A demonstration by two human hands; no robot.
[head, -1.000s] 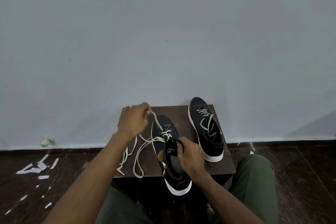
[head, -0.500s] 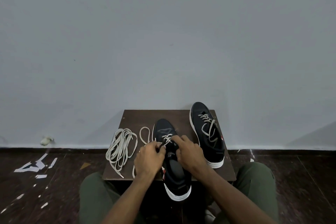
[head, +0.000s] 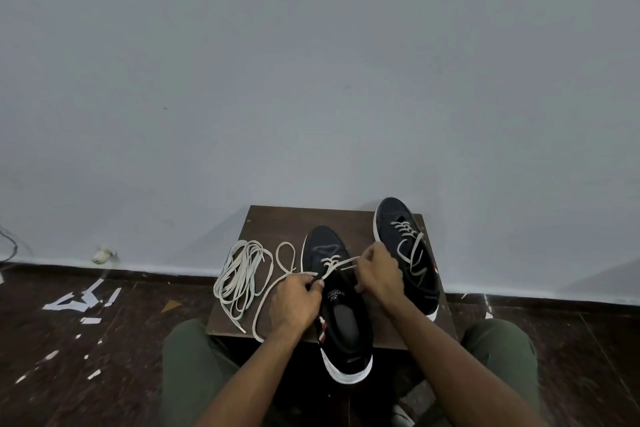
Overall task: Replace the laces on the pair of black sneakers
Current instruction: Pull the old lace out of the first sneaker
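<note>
Head view, left to right. Scraps of white paper (head: pixel 79 298) on dark floor at far left. On small brown table (head: pixel 277 222), loose bundle of pale laces (head: pixel 239 274) near left edge, apart from both shoes. Next, left hand (head: pixel 298 302) curled, pinching one lace end (head: pixel 323 276) at near sneaker (head: pixel 343 315); long slack of same lace looping away across tabletop toward bundle. Near sneaker at table's front middle, heel overhanging the edge, only lowest eyelets threaded. Right hand (head: pixel 379 272) closed on other run of lace, drawn up to the right above tongue. Far sneaker (head: pixel 407 253) at right rear of table, toe toward wall, laced loosely, untouched.

Handling, as a guess: lace light, limp, flat, prone to twisting and sliding back through eyelets; best taken at stiff tip for threading, near eyelet for tightening. Shoe light, soft upper, firm white sole; likely to shift unless steadied at tongue or collar.

Writing: white logo on near tongue, upside down, too blurred to read reliably. Red and white tab on side, no legible text.
</note>
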